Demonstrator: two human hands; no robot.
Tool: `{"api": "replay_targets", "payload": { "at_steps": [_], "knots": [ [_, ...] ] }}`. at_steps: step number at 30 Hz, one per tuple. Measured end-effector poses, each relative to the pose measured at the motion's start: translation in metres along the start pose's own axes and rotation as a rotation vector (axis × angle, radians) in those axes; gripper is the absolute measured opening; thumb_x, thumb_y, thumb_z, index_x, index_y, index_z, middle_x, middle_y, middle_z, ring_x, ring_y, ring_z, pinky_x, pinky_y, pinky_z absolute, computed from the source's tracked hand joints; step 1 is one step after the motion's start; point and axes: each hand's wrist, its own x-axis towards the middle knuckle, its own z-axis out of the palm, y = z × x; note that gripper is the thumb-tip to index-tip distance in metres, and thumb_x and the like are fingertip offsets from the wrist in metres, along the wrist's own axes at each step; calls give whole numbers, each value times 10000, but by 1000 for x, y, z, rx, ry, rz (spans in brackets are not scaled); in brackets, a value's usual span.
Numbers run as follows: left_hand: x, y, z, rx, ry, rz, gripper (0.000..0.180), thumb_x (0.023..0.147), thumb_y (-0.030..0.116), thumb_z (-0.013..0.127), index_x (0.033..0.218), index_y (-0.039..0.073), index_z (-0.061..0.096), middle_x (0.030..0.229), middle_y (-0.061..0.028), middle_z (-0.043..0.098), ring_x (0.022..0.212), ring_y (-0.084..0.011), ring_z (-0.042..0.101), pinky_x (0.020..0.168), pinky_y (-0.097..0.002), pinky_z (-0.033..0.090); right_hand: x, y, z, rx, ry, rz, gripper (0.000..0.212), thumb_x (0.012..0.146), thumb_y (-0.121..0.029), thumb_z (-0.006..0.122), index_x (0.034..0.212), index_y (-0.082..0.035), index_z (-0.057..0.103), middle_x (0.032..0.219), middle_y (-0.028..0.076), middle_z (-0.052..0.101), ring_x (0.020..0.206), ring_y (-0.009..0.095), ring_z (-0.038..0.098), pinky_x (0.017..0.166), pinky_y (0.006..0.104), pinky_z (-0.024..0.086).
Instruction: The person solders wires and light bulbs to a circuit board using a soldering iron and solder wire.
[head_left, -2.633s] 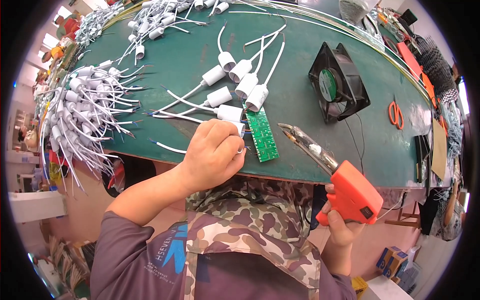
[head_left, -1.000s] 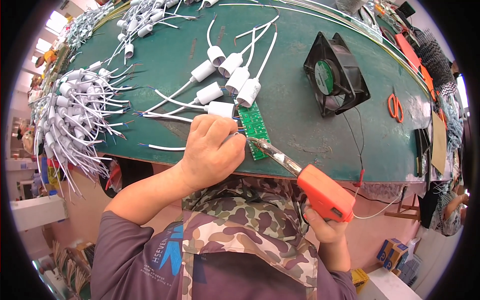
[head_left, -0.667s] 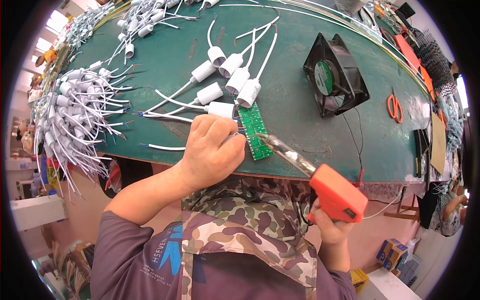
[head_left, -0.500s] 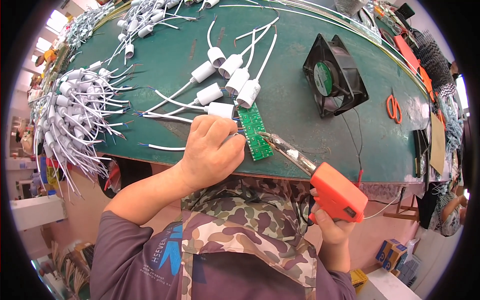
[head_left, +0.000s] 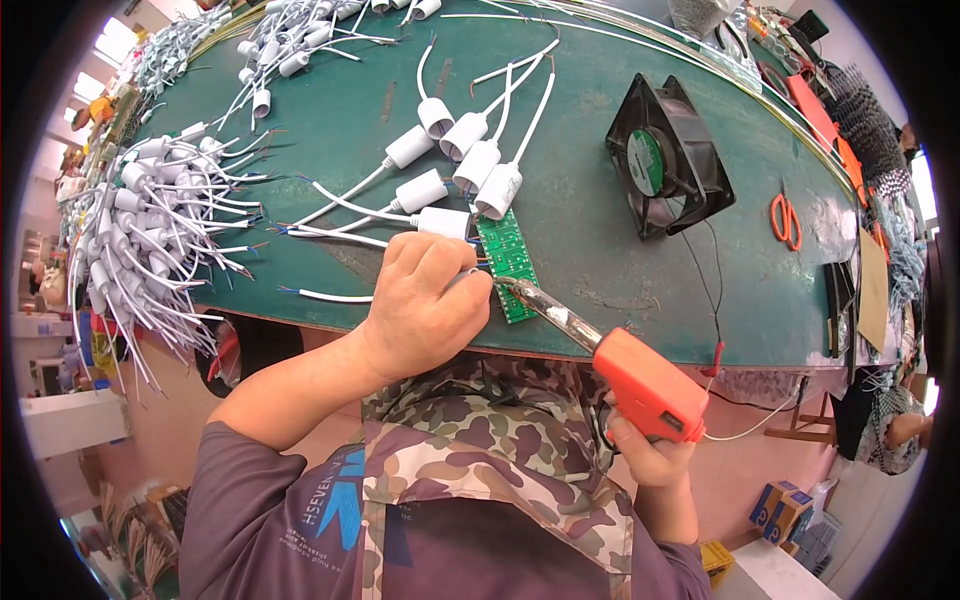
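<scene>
My left hand [head_left: 428,300] is closed in a pinch at the left edge of a green circuit board [head_left: 509,262]. A white cable [head_left: 335,296] runs under it, and it grips a white cabled cap, mostly hidden by my fingers. My right hand [head_left: 650,452] is wrapped round the red handle of a soldering gun [head_left: 652,385]. The gun's bent tip reaches over the board's lower left part, close to my left fingertips. Several white caps with cables, such as one cap [head_left: 497,190], lie around the board's upper end and left side.
A large pile of white cabled caps [head_left: 140,220] spills over the table's left edge, with another bunch [head_left: 290,45] farther back. A black fan [head_left: 672,155] stands to the right on the green table [head_left: 570,120]. Beyond it lie orange-handled scissors [head_left: 786,222].
The soldering gun in my right hand has moved left, bringing its tip from the board's right side to its left edge. My left hand stays in place.
</scene>
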Motion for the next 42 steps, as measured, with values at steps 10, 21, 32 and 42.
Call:
{"api": "replay_targets", "payload": {
  "at_steps": [10,21,32,42],
  "knots": [
    [-2,-1,-2,7,1,-9,233,620,5,713,791,64,566,896,-66,528,796,-261,518,712,-393,382,0,-8,1,29,29,49,365,787,26,650,1140,70,570,950,135,656,734,146,623,640,270,516],
    [0,6,5,72,-64,-59,190,651,-3,690,793,43,573,894,-120,518,820,-334,497,724,-441,374,14,-11,-3,37,15,-41,439,815,-92,710,1218,21,578,1086,143,675,957,238,673,847,332,510],
    [-3,9,3,24,-64,-49,207,688,-48,679,835,26,553,909,-120,499,867,-324,487,775,-431,383,7,-19,4,-89,53,-79,511,818,-137,704,1273,-8,510,1063,153,646,944,311,635,834,378,491],
    [0,10,-2,55,-40,-49,184,673,-21,696,801,37,576,875,-113,510,819,-320,492,723,-426,376,11,-17,3,30,5,39,477,812,-105,726,1243,3,551,1034,125,668,929,226,657,832,331,507]
  ]
}}
